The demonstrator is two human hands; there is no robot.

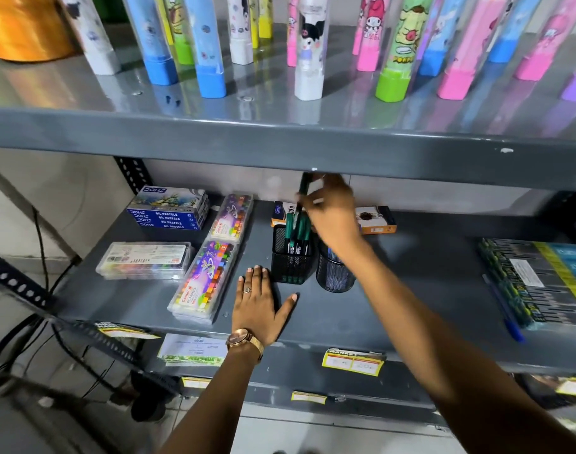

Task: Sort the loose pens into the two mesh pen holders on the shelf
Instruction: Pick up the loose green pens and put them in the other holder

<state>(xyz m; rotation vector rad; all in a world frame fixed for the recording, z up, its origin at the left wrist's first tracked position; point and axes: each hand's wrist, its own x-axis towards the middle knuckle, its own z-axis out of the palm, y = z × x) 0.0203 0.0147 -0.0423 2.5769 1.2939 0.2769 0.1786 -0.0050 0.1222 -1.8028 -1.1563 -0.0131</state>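
Two black mesh pen holders stand side by side on the grey middle shelf [411, 290]. The square holder [291, 265] on the left carries several green pens [296, 234]. The round holder [334, 273] on the right has blue pens in it, partly hidden by my right forearm. My right hand [332, 213] is raised above the square holder and grips a dark green pen [303, 188] upright, its top near the upper shelf's edge. My left hand [258, 303] lies flat on the shelf with fingers spread, just in front and left of the square holder.
A loose blue pen [503, 306] lies at the right beside a stack of dark packets [542, 280]. Oil pastel boxes [211, 263] and a clear case [144, 260] sit left. An orange-black box [378, 219] stands behind the holders. The upper shelf [280, 136] holds colourful tubes.
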